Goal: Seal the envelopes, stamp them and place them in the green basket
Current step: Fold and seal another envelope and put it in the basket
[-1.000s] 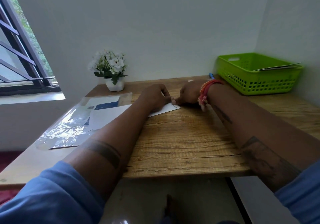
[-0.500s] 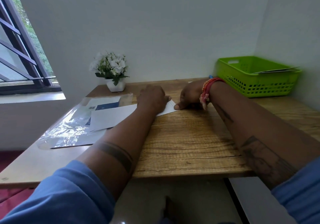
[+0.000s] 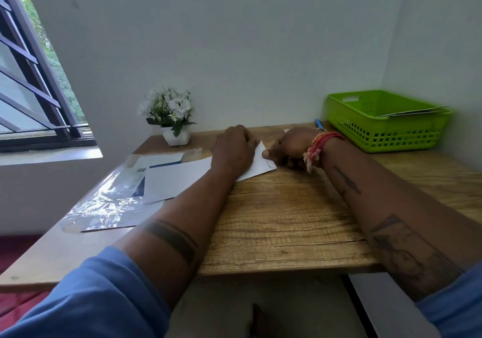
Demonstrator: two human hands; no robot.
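A white envelope [image 3: 180, 178] lies flat on the wooden desk [image 3: 287, 220]. My left hand [image 3: 234, 149] rests palm down on its right part and presses it to the desk. My right hand [image 3: 289, 147] is just to the right, its thumb and fingers pinching the envelope's right end. The green basket [image 3: 386, 126] stands at the back right corner of the desk, with a flat envelope [image 3: 414, 111] lying across its rim. A blue object [image 3: 319, 124], perhaps a pen or stamp, shows behind my right wrist.
A clear plastic sleeve [image 3: 109, 202] with blue and white papers lies at the left of the desk, partly under the envelope. A small white pot of white flowers [image 3: 172, 118] stands at the back. A window [image 3: 31, 89] is on the left wall.
Both hands stay on the envelope with only small shifts. My right thumb has slid along the envelope's right end. The head camera has tilted slightly.
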